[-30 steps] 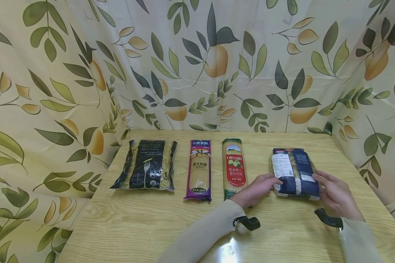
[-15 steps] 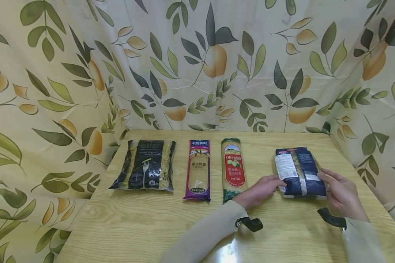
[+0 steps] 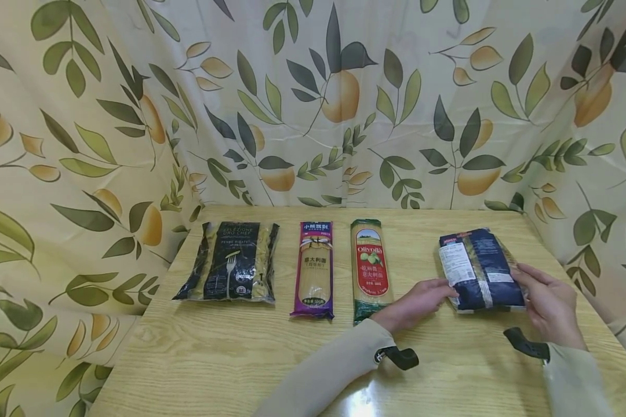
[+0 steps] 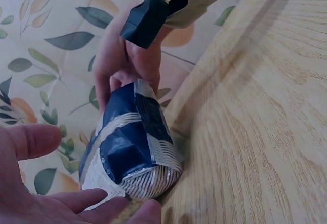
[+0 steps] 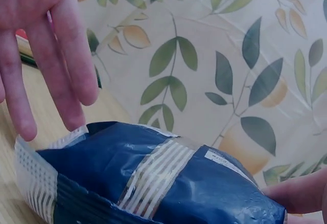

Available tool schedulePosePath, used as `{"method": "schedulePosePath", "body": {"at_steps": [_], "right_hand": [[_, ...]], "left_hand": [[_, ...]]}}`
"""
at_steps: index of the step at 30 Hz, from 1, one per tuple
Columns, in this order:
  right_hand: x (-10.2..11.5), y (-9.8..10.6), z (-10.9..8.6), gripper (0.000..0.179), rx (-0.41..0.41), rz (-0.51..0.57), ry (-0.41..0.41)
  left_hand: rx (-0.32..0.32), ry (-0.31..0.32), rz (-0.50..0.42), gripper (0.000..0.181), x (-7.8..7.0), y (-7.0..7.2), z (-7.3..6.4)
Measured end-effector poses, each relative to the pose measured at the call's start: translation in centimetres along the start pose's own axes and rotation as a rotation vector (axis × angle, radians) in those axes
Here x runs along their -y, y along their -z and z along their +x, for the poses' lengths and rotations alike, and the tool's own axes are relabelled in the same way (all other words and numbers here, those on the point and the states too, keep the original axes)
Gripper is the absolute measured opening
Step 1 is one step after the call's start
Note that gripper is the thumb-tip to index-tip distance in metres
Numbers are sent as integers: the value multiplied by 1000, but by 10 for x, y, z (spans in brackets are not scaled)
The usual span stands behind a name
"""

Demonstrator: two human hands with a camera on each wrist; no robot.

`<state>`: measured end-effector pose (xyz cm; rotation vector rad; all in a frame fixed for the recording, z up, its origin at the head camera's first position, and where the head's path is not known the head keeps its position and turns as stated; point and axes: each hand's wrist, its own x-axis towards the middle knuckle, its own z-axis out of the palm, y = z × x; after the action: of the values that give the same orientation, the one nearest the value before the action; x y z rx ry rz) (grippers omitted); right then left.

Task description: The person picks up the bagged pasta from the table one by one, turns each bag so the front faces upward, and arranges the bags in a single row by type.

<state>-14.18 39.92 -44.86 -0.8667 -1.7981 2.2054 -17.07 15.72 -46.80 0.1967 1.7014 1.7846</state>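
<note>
A navy pasta bag (image 3: pixel 482 272), its white label facing up, is at the right of the table. My right hand (image 3: pixel 550 301) holds its right end, thumb on top; in the left wrist view that right hand (image 4: pixel 130 60) is round the far end. At the bag's near left corner is my left hand (image 3: pixel 417 301), fingertips at the edge. The right wrist view shows the left hand's fingers (image 5: pixel 64 55) straight, reaching down to the crimped end of the navy bag (image 5: pixel 153 178). In the left wrist view my left thumb stands away from the bag.
Left of the hands lie a red-and-green spaghetti packet (image 3: pixel 371 266), a purple-edged pasta packet (image 3: pixel 315 269) and a black penne bag (image 3: pixel 232 260). The left forearm passes close to the spaghetti packet's lower end. A leaf-patterned curtain (image 3: pixel 313 104) stands behind the wooden table (image 3: pixel 214 359).
The navy pasta bag has shifted right and turned slightly, its right side tilting up. Both hands have moved right with it; the other packets stay put.
</note>
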Motion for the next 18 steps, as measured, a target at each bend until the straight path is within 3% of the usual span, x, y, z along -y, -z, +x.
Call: {"method": "schedulePosePath", "body": {"at_steps": [12,18], "right_hand": [[9,-13,-12,19,33,85,149],[13,-24,-20,21,115,96,194]], "left_hand": [[18,-7,-25,56,-1,1,-1],[21,-12,-38,54,0,4,-1]]}}
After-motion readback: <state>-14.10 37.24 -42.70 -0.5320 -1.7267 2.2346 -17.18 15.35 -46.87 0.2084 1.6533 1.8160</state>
